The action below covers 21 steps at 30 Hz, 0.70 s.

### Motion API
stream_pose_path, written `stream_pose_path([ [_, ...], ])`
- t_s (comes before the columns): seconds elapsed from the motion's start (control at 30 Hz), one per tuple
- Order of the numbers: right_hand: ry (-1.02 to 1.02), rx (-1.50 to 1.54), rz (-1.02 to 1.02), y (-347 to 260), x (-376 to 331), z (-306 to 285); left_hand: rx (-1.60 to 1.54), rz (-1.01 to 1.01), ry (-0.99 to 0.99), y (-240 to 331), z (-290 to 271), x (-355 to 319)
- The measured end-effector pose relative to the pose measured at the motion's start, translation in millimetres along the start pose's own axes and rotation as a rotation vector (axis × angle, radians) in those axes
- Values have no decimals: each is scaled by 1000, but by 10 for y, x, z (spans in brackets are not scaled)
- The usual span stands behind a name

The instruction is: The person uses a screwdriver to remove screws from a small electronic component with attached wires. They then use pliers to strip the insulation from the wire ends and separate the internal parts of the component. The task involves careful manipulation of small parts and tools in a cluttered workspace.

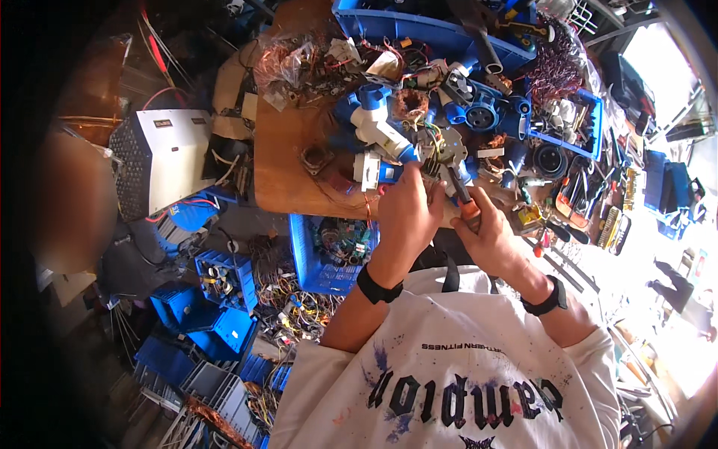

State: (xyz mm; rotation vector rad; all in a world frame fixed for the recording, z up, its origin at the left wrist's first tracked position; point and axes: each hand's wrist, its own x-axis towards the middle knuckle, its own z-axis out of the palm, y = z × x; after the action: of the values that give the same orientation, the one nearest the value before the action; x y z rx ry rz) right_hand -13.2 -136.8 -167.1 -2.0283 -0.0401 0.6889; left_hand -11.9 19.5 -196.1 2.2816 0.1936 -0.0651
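My left hand [407, 213] is closed over the front of the wooden bench, its fingertips by some wires and a grey metal plate [447, 147]. What it pinches is hidden behind the fingers. In my right hand [490, 238] is an orange-handled hand tool [470, 211] with a dark metal shaft. Its tip points away from me, meeting the wired metal part; whether it is a screwdriver or pliers I cannot tell. Just beyond my left hand lies a white and blue plug connector [381, 133]. Beside it stands a white and blue socket piece [367, 170].
Blue connector housings and a copper coil [410, 103] crowd the wooden bench [280, 168]. A blue crate [419, 28] stands at the back, a smaller blue basket [568, 123] at right. Below the bench edge, a blue bin [307, 262] holds circuit boards. A perforated metal box [168, 157] sits left.
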Motion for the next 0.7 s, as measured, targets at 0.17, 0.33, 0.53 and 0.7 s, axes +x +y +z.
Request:
stream_pose_path([
  [0.17,-14,67,36,242,107,109,13,18,47,-160,169,11],
  [0.33,-67,58,53,302,188,108,-25,-31,39,-311,242,31],
  [0.53,-93,4,137,162,315,20,63,5,101,-393,360,66],
  [0.7,15,-61,182,315,347,200,78,17,97,-449,445,112],
])
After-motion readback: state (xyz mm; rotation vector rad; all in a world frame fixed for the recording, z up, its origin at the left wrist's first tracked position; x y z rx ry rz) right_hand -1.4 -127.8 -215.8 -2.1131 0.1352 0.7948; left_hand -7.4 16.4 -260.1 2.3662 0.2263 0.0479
